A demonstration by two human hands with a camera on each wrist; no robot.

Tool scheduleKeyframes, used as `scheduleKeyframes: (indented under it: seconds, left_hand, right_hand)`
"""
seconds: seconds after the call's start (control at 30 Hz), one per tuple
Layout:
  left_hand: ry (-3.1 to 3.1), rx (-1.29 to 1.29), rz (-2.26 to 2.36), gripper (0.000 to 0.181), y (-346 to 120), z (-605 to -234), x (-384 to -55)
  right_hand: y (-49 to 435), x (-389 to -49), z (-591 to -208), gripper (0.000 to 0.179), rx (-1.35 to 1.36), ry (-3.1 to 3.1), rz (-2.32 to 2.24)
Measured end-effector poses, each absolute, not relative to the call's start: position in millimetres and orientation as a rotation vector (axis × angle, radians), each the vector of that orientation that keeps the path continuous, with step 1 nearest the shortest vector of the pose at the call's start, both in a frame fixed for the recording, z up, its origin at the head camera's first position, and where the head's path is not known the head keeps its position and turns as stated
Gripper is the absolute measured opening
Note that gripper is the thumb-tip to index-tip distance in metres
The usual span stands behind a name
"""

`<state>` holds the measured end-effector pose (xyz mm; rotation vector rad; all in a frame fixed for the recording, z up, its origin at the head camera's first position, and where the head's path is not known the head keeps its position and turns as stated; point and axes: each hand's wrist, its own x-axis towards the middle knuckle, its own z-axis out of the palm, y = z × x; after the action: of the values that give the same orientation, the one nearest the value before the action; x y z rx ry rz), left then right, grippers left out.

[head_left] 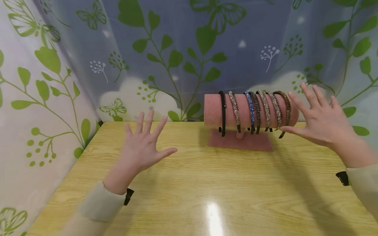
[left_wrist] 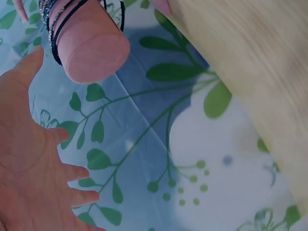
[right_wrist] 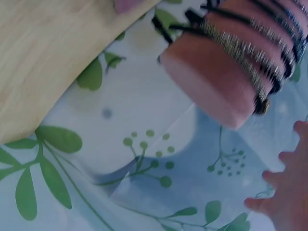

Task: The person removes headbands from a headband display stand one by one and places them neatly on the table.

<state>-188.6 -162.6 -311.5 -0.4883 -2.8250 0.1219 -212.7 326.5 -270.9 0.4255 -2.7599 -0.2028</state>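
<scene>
A pink padded roll on a pink base stands at the table's back, carrying several headbands. From left to right they run from a plain black headband through a silver glittery one and a blue glittery one to a gold-and-black headband at the right end. My right hand is spread beside that end, its thumb overlapping the gold-and-black headband in the head view. Left of the stand, my left hand hovers over the table with fingers spread and holds nothing.
The wood-grain table reaches back to a blue curtain printed with green leaves and butterflies. A pale printed curtain hangs along the left side. Both wrists carry small black devices below the cuffs.
</scene>
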Motion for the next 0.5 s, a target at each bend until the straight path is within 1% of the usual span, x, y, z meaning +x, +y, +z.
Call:
scheduleKeyframes:
  seconds: [0.13,0.27,0.4,0.5]
  left_hand:
    - [-2.866,-0.501,0.027,0.100,-152,-322,-191]
    - [-2.867,-0.528,-0.033,0.100,-143,-332,-193]
    - [-2.866,-0.555,-0.090,0.099,-136,-340,-194]
    - [-2.882,-0.579,-0.133,0.097,-132,-344,-195]
  right_hand:
    - [336,-227,-262,0.103,0.500,-2.784,-0.140]
    - [343,-237,-258,0.089,0.558,-2.827,0.018]
    - [350,-239,-260,0.072,0.584,-2.851,0.265]
    - [353,-242,-268,0.065,0.596,-2.860,0.464]
